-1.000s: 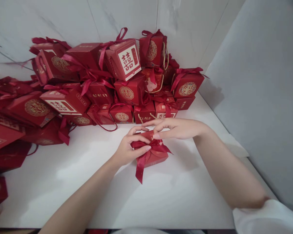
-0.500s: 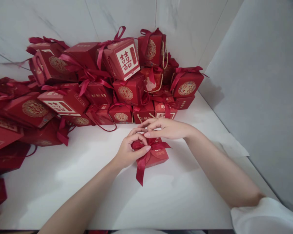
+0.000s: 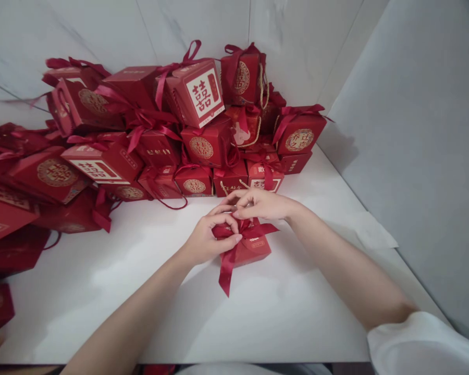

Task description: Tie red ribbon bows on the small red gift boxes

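A small red gift box (image 3: 254, 252) lies on the white table in front of me, a dark red satin ribbon (image 3: 227, 271) tied across its top. My left hand (image 3: 213, 234) is at the box's left side, thumb and index finger pinching the ribbon near the knot. From the far right side, my right hand (image 3: 260, 204) reaches over, its thumb and fingers closed on the ribbon at the top of the bow. One ribbon tail hangs over the front of the box; another points to the right. The knot itself is partly covered by my fingers.
A stack of red gift boxes (image 3: 201, 148) with ribbons and cord handles stands along the marbled wall (image 3: 203, 26). More red boxes (image 3: 8, 250) pile up at the left edge. A pale flat sheet (image 3: 375, 232) lies at the right, near a grey panel (image 3: 406, 130).
My right hand has shifted slightly left, its thumb and fingers now closer together at the bow. The right ribbon tail sticks out a little farther. My left hand stays nearly still.
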The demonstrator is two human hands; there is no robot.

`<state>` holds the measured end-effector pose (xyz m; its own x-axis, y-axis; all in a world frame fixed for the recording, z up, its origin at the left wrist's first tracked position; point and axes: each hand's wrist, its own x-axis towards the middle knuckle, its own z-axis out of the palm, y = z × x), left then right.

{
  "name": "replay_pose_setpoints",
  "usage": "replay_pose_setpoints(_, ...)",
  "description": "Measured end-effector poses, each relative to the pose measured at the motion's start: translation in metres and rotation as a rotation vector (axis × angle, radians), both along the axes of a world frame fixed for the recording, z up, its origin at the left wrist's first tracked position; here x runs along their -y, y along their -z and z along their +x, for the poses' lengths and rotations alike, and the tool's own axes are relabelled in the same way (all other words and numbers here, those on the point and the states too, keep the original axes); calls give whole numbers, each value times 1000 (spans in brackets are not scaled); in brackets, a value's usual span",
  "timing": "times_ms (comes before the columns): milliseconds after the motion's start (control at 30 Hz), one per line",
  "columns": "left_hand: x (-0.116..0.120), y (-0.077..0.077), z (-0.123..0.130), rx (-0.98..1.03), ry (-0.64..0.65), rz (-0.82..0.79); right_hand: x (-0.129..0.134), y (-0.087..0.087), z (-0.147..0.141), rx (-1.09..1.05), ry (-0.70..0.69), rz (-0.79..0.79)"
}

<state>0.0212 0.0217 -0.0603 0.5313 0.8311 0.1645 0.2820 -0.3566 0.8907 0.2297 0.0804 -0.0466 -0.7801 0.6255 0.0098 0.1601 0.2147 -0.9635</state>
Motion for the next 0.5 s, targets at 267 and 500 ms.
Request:
replay_pose_setpoints(267,-1,8,-2,260,-23,-15,4,-19,6,20,-50,72)
replay_pose_setpoints(500,0,5,-7,292,-207,202,13,-30,7,139,-79,93)
